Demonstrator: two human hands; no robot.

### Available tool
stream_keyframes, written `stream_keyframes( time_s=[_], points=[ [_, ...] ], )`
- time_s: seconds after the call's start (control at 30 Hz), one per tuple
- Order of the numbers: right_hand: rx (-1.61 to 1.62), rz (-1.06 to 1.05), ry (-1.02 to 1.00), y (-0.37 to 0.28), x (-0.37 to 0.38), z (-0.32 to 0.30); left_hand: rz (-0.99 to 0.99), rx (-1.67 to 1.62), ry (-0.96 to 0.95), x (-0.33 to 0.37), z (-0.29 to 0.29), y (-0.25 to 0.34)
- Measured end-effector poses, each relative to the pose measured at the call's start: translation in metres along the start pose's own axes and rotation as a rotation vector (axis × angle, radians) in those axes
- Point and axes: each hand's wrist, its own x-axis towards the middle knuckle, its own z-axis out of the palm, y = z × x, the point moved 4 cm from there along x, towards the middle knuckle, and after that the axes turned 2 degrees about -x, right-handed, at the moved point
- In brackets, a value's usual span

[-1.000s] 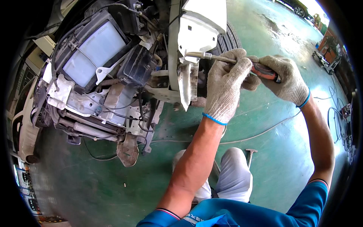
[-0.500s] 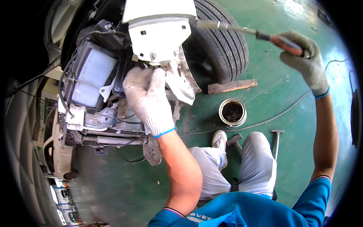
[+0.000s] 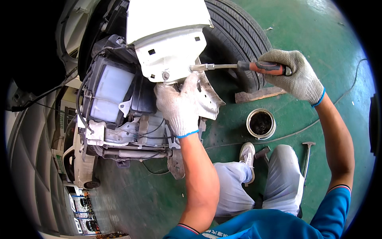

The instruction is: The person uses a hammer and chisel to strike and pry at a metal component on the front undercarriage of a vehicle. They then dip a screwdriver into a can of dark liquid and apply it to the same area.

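Note:
My right hand [image 3: 292, 73], in a grey-white knit glove, is closed round the red and black handle of a socket driver [image 3: 227, 66]. The driver lies nearly level, and its socket end meets the lower right of the white fender [image 3: 171, 47], where a bolt head, if any, is hidden. My left hand [image 3: 179, 105], gloved alike, is closed on the fender's lower edge, thumb up beside the socket and other fingertips partly hidden. Just above those fingers, a bolt head [image 3: 165, 75] shows. A bent white metal bracket [image 3: 211, 97] hangs to the right of the thumb.
A tyre [image 3: 242, 44] stands behind the driver, with a wood block [image 3: 258, 95] against it. An open can of dark stuff [image 3: 261, 124], a hammer [image 3: 262, 153] and a T-shaped tool [image 3: 307, 153] are on the green floor. Left lies the open engine bay with a whitish reservoir [image 3: 112, 93].
My right hand has swung left and down, bringing the socket end onto the fender. My left hand stays at the fender edge. The whole view has shifted a little.

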Motion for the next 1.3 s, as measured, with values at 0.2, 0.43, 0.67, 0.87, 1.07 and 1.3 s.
stream_keyframes(
  time_s=[0.2, 0.43, 0.67, 0.87, 1.07, 1.3],
  points=[
    [-0.091, -0.107, -0.021, -0.005, 0.007, -0.012, -0.014, 0.017, 0.002, -0.003, 0.004, 0.014],
    [-0.060, 0.147, -0.272, -0.015, 0.021, -0.011, -0.042, 0.006, 0.054, -0.002, 0.000, -0.008],
    [-0.543, -0.396, -0.089, -0.019, 0.019, -0.021, -0.048, 0.023, 0.011, -0.001, 0.005, -0.009],
    [-0.015, 0.196, -0.290, -0.022, 0.021, -0.015, -0.049, 0.116, 0.039, -0.006, 0.000, 0.011],
    [-0.059, 0.226, -0.295, -0.031, 0.027, -0.019, -0.063, 0.142, 0.033, -0.004, -0.002, 0.008],
    [-0.132, 0.287, -0.089, -0.018, 0.009, -0.060, 0.027, 0.157, 0.029, -0.004, -0.001, 0.003]
  ],
)
